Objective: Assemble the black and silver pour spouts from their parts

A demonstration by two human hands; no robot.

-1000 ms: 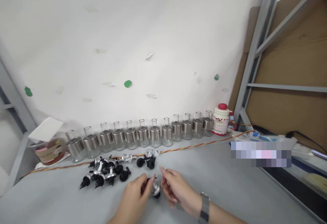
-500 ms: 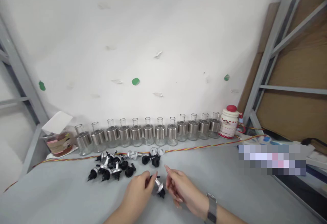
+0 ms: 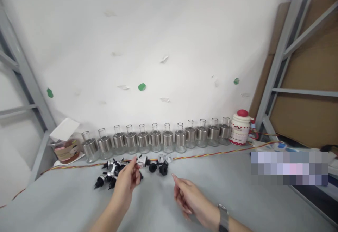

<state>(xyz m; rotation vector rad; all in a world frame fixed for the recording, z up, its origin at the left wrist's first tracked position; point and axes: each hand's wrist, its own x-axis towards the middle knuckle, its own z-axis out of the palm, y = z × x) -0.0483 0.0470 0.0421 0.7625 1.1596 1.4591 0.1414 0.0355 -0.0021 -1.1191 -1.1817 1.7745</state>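
My left hand (image 3: 127,181) is over the pile of black-and-silver bottle pourers (image 3: 113,170), fingers curled, and hides part of the pile. At its fingertips is a pourer (image 3: 143,160), silver disc and black stopper toward the right, which it pinches. My right hand (image 3: 188,195) rests over the grey table (image 3: 227,186) with the thumb stretched out and the fingers loosely bent, holding nothing. Two more black stoppers with clear round discs (image 3: 163,168) lie between the hands, farther back.
A row of several glass bottles with metal sleeves (image 3: 167,138) stands along the wall. A red-lidded white jar (image 3: 239,128) ends the row at right; a labelled tub (image 3: 67,151) stands at left. A red-yellow twisted wire (image 3: 206,155) runs in front of the bottles.
My left hand has moved left and away from me to the pile, carrying the pourer from between the hands. My right hand has hardly moved. The view has shifted slightly.
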